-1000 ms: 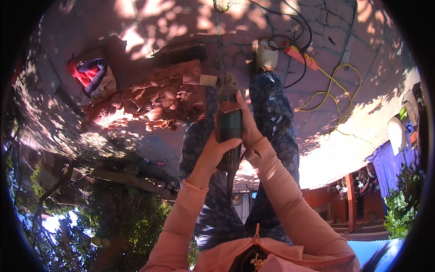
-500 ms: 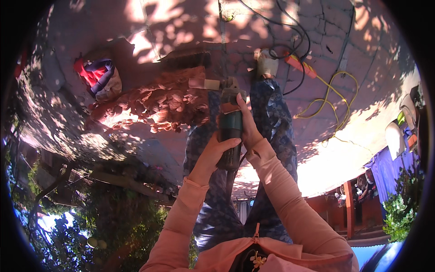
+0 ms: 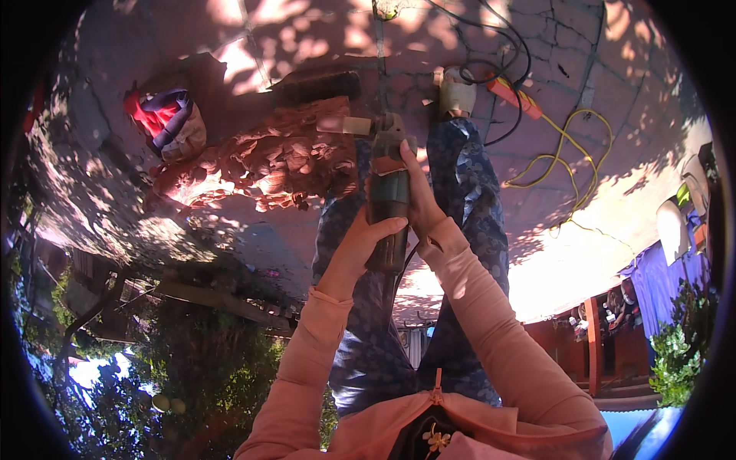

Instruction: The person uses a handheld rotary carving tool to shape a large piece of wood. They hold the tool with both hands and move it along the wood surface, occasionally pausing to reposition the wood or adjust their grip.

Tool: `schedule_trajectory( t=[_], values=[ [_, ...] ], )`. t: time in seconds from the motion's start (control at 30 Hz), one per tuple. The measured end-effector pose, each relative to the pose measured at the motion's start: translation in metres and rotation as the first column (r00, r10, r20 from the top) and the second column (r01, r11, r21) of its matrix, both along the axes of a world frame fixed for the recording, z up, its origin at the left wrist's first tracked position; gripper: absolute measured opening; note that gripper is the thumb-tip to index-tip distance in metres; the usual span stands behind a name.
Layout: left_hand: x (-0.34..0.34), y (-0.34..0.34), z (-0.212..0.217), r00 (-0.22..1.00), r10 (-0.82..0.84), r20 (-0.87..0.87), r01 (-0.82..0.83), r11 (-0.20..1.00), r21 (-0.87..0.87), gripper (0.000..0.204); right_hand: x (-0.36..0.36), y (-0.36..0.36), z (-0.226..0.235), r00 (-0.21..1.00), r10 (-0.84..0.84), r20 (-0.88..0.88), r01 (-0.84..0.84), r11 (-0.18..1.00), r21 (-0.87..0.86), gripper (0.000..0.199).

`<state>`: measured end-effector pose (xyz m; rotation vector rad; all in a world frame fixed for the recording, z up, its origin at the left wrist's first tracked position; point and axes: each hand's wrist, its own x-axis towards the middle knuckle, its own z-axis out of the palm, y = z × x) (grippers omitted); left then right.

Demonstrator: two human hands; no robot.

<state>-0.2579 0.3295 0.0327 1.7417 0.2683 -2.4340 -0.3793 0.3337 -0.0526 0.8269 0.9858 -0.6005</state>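
Note:
A power tool that looks like an angle grinder (image 3: 389, 190), with a dark green body and a grey head, is held lengthwise between my hands in front of my legs. From the left side of its head sticks a pale, cylinder-shaped attachment (image 3: 354, 125). My left hand (image 3: 366, 244) wraps the lower body, thumb lying across it. My right hand (image 3: 421, 196) grips the right side higher up, with its thumb stretched toward the head. Left of the tool lies a reddish-brown piece with a leafy, carved-looking surface (image 3: 264, 165); the attachment overlaps its right end in view.
A bag with red and purple cloth (image 3: 165, 126) sits at the left. Beyond the leafy piece lies a dark block (image 3: 318, 87). Right of my shoe (image 3: 458, 96), a black cable (image 3: 524, 61) meets an orange connector (image 3: 515, 97) on a yellow cord (image 3: 567, 138). The ground is cracked paving.
The whole scene sits slightly higher in the picture, as if the view tilted. Both hands keep the same hold on the angle grinder.

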Motion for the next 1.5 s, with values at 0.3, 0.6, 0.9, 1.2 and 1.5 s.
schedule_trajectory(
  t=[0.3, 0.6, 0.9, 1.2, 1.5],
  values=[
    [0.002, -0.014, -0.023, 0.998, 0.001, -0.056, -0.001, 1.0, 0.012, 0.043, -0.003, -0.012, -0.014, 0.999, 0.02, -0.029, -0.02, 1.0, -0.01, 0.071],
    [-0.007, -0.013, -0.029, 0.999, -0.022, -0.048, 0.023, 1.0, 0.02, 0.044, -0.012, -0.005, -0.023, 1.0, 0.019, -0.017, -0.019, 0.999, -0.033, 0.071],
    [-0.02, 0.01, 0.007, 0.992, -0.035, 0.117, 0.035, 0.999, 0.001, 0.04, -0.015, 0.007, 0.006, 1.0, 0.019, 0.024, -0.018, 1.0, -0.017, 0.07],
    [-0.041, -0.004, -0.023, 0.99, 0.115, 0.085, -0.112, 0.993, -0.034, 0.041, -0.033, -0.019, -0.026, 0.986, 0.163, 0.02, -0.162, 0.986, -0.045, 0.066],
    [-0.029, -0.02, -0.023, 0.971, 0.24, 0.018, -0.24, 0.971, 0.004, 0.04, -0.024, -0.055, -0.023, 0.926, 0.359, -0.113, -0.367, 0.928, -0.062, 0.064]
  ],
)
